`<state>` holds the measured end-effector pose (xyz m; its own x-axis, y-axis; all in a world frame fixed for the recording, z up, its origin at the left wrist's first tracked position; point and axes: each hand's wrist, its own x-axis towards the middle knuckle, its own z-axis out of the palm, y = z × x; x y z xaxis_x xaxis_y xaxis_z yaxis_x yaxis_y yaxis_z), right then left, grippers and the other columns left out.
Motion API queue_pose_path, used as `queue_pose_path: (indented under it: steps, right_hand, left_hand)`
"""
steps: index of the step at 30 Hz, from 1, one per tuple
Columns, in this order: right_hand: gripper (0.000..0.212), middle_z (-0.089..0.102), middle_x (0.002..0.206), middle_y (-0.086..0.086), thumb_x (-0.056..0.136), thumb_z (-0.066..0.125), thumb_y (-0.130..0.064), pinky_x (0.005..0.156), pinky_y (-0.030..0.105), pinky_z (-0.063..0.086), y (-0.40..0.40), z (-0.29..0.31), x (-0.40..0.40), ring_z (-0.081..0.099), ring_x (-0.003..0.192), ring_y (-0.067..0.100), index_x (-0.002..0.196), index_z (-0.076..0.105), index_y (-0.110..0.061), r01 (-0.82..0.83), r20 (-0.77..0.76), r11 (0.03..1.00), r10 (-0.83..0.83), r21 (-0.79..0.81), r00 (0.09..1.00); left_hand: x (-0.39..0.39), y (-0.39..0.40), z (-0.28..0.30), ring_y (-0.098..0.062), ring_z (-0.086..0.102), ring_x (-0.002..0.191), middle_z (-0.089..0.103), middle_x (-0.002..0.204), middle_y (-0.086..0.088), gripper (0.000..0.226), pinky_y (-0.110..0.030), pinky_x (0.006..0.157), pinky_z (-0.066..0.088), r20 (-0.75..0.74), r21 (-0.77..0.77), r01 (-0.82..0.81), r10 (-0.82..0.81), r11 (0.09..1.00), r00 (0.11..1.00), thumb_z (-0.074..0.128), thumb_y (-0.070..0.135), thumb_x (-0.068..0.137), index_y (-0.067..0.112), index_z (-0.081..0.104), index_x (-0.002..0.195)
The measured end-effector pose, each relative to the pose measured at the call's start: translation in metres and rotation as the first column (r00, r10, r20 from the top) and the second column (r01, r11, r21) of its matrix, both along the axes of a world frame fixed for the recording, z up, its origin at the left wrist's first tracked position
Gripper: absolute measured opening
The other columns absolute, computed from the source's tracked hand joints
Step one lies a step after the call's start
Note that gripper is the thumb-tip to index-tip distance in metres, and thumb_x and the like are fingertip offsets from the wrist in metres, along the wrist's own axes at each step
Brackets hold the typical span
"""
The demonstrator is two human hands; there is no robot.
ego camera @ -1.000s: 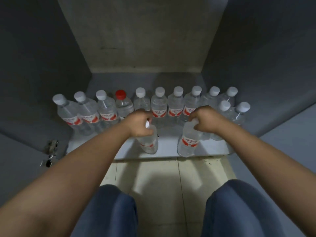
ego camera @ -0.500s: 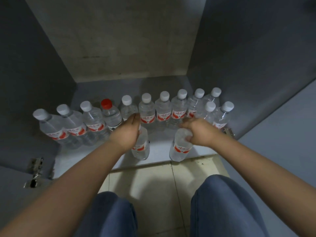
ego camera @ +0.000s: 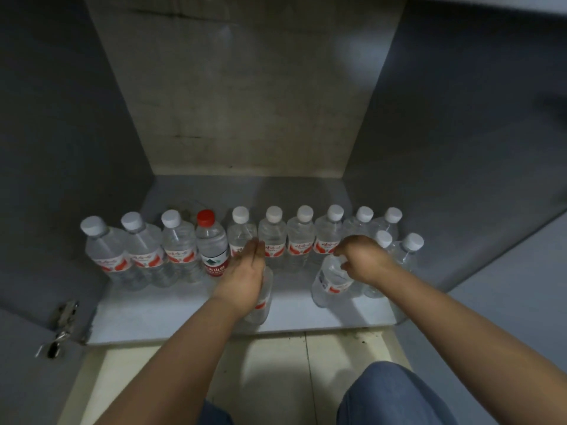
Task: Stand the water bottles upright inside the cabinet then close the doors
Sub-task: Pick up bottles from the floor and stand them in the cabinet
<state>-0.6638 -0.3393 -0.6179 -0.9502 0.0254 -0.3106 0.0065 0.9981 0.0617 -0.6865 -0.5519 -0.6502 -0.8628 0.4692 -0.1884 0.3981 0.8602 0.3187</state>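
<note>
Several clear water bottles with white caps and red labels stand in a row [ego camera: 302, 237] at the back of the open cabinet's floor [ego camera: 171, 314]; one in the row has a red cap [ego camera: 211, 240]. Two more [ego camera: 409, 250] stand in front at the right end. My left hand [ego camera: 245, 277] lies flat, fingers stretched out, over an upright bottle [ego camera: 263, 305] near the front edge, hiding its cap. My right hand [ego camera: 363, 262] is closed around the top of another bottle [ego camera: 329, 282], which leans slightly left.
Both grey doors stand open: the left door [ego camera: 21, 369] with its metal hinge [ego camera: 63, 317], the right door [ego camera: 515, 317]. Pale floor tiles [ego camera: 276, 372] lie before the cabinet. My knee in blue jeans [ego camera: 395, 397] is at the bottom right.
My left hand's fingers have straightened out from their grip on the front bottle. My right hand still holds its bottle's top. The camera has tilted up and shifted.
</note>
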Motion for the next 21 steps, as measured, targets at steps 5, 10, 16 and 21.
queue_pose_path:
  steps: [5,10,16,21]
  right_hand:
    - [0.039,0.049,0.137,0.012,0.093,0.051,-0.016,0.103,0.032,0.040,0.005,0.005,-0.016,0.049,0.124,0.028,0.132,0.049,-0.016,0.055,0.021,0.998,-0.055,-0.020,0.998]
    - [0.035,0.051,0.133,0.011,0.091,0.051,-0.008,0.101,0.032,0.043,0.004,-0.002,-0.024,0.051,0.121,0.028,0.126,0.054,-0.015,0.062,0.031,0.998,-0.062,0.012,0.998]
    - [0.040,0.048,0.139,0.011,0.093,0.049,-0.006,0.103,0.032,0.045,0.008,-0.001,-0.028,0.051,0.124,0.027,0.132,0.049,-0.015,0.109,0.013,0.994,-0.109,0.012,0.994]
    - [0.036,0.052,0.134,0.012,0.093,0.048,-0.006,0.100,0.033,0.046,0.013,-0.003,-0.029,0.053,0.122,0.028,0.128,0.054,-0.011,0.131,0.000,0.991,-0.131,0.017,0.991]
  left_hand:
    - [0.005,-0.003,0.007,-0.023,0.002,0.148,-0.005,0.159,-0.010,0.062,-0.030,0.121,0.005,0.014,0.026,-0.017,0.016,1.000,1.000,0.033,0.007,0.099,0.008,-0.005,0.148]
    - [0.008,-0.002,0.006,-0.022,0.000,0.148,-0.005,0.159,-0.010,0.062,-0.029,0.121,0.002,-0.004,0.038,-0.022,0.022,0.999,1.000,0.032,0.006,0.098,0.006,-0.006,0.148]
    - [0.007,-0.006,0.003,-0.021,-0.001,0.148,-0.006,0.159,-0.010,0.061,-0.026,0.120,0.001,-0.017,0.049,-0.025,0.026,0.998,1.000,0.030,0.006,0.099,0.007,-0.007,0.148]
    - [0.006,-0.002,0.002,-0.021,0.001,0.148,-0.007,0.159,-0.009,0.064,-0.028,0.120,0.006,0.028,0.040,-0.031,0.030,0.999,0.999,0.033,0.006,0.099,0.007,-0.008,0.148]
